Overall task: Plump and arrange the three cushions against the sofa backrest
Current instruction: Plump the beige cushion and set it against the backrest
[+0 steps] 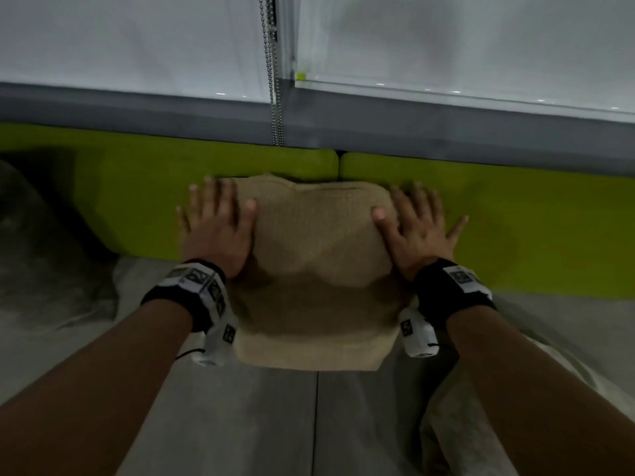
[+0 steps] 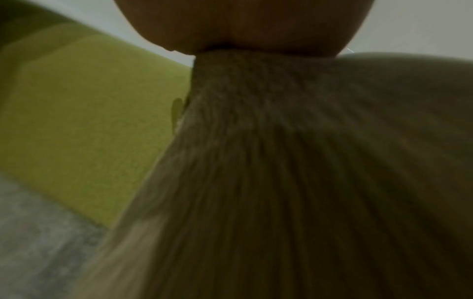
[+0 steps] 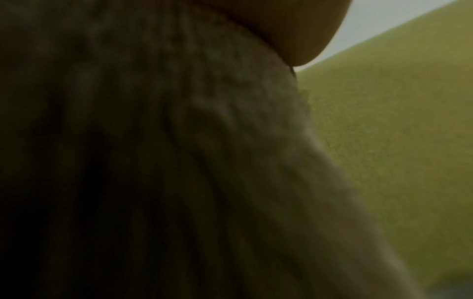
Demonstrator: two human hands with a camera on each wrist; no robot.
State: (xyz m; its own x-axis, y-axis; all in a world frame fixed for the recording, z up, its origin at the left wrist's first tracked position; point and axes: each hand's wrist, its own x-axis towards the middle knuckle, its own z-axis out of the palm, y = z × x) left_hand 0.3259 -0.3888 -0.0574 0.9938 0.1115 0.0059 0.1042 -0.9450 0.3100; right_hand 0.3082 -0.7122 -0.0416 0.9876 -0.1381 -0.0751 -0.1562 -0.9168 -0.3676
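Note:
A tan knitted cushion (image 1: 316, 266) leans against the green sofa backrest (image 1: 515, 214), its lower edge on the grey seat. My left hand (image 1: 216, 221) presses flat on the cushion's upper left side with its fingers spread. My right hand (image 1: 417, 223) presses flat on the upper right side in the same way. The cushion bulges between the two palms. In the left wrist view the cushion (image 2: 294, 172) fills the frame under my palm, with the backrest (image 2: 84, 121) to its left. The right wrist view shows the cushion (image 3: 179, 161) close up and dark, with the backrest (image 3: 396, 141) beside it.
A grey cushion (image 1: 37, 235) lies in shadow at the far left of the seat. A pale cloth (image 1: 536, 338) covers the seat on the right. Behind the backrest runs a grey sill (image 1: 137, 108) under white blinds, with a bead chain (image 1: 273, 70) hanging at the middle.

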